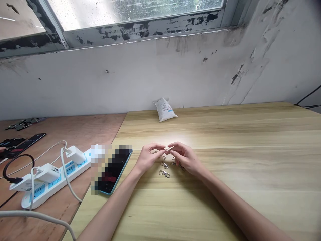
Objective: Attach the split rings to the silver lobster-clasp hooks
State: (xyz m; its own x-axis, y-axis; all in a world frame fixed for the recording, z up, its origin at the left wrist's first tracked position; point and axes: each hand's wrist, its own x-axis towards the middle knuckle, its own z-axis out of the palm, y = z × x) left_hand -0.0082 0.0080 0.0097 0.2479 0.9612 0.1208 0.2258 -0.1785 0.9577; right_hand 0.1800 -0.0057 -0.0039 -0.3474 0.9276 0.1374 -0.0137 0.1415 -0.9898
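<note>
My left hand (150, 155) and my right hand (185, 157) meet over the wooden table (238, 167), thumb and forefinger pinched together on each. Between their fingertips is a small metal ring (168, 150), partly covered by the fingers. Just below the hands, a loose ring (164, 157) lies on the tabletop. Closer to me are two silver swivel clasps, one (164, 165) above the other (165, 174). More small metal pieces (173, 161) lie under my right hand, which partly hides them.
A white packet (165, 109) stands by the wall. Left of my arm lies a phone (114, 172), partly blurred. A power strip (60, 180) with chargers and cables sits on the reddish table (82, 130), near another phone (28, 144). Part of another person's hand (2, 149) shows at the left edge.
</note>
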